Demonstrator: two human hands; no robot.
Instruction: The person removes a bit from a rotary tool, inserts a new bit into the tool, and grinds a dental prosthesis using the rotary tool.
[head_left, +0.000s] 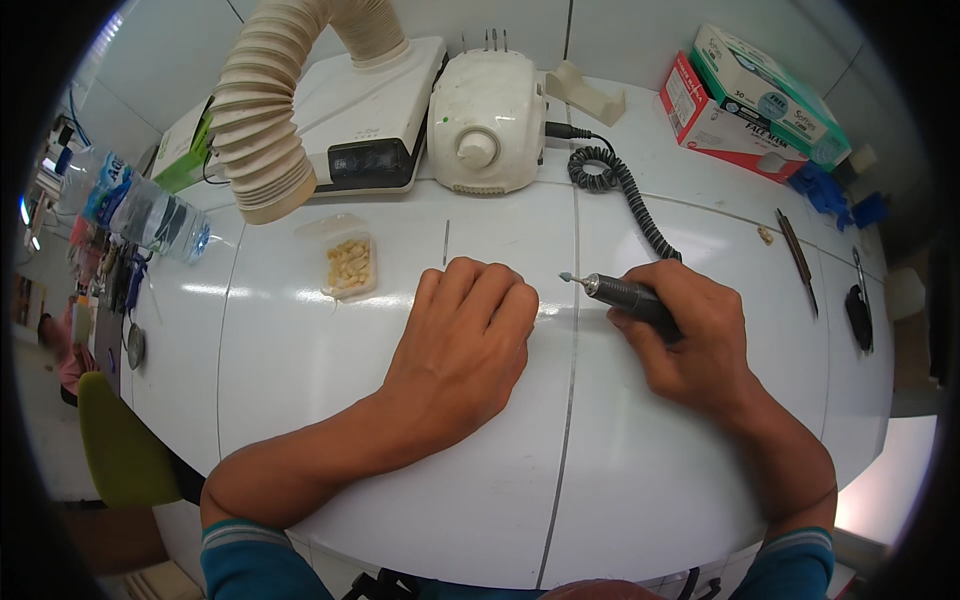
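Observation:
My right hand (700,325) grips a dark rotary handpiece (635,300) like a pen, its grey-blue grinding bit (569,277) pointing left. A black coiled cord (640,215) runs from the handpiece toward the white control unit (483,115). My left hand (465,340) rests on the white table, back upward and fingers curled under. Whatever its fingers may hold is hidden; the bit's tip is just right of its knuckles, apart from it. Beyond the left hand and to its left sits a small open clear box (350,268) of yellowish, tooth-like pieces.
A ribbed hose (260,130) hangs over the table at the back left, near a water bottle (140,212). Mask and glove-type boxes (750,110) stand back right. Slim tools (797,262) and a small tan piece (765,235) lie at right. A person (72,350) sits far left.

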